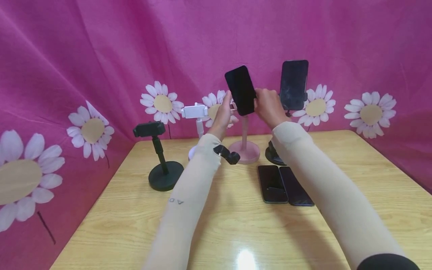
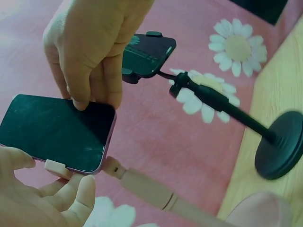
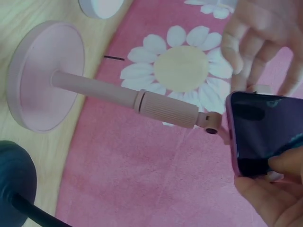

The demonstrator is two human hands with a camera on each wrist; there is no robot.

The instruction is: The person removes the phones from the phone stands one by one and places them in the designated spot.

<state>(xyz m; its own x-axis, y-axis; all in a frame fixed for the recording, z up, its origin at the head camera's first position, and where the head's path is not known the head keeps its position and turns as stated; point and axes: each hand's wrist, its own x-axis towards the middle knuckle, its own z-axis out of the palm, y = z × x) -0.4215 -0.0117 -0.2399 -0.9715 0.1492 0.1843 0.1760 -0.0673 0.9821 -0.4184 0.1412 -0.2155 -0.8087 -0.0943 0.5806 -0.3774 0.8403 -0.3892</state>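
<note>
A phone [image 1: 240, 90] with a dark screen sits tilted at the head of the pink phone stand [image 1: 244, 152]. My right hand [image 1: 269, 107] pinches the phone's right edge, thumb over the screen and fingers behind in the right wrist view. On the other side, my left hand [image 1: 221, 117] has its fingers loosely spread at the phone's left edge, around the pink clamp tab [image 2: 57, 168]. The stand's joint [image 3: 211, 122] shows just below the phone's lower end. Much of the clamp is hidden behind the phone.
Right of the pink stand, a black stand [image 2: 222, 101] holds another phone [image 1: 294, 84] upright. Two phones [image 1: 272, 183] lie side by side on the wooden table [image 1: 246, 221]. Left are a white stand [image 1: 194, 111] and a black stand [image 1: 164, 175]. A pink flowered cloth [image 1: 202, 45] hangs behind.
</note>
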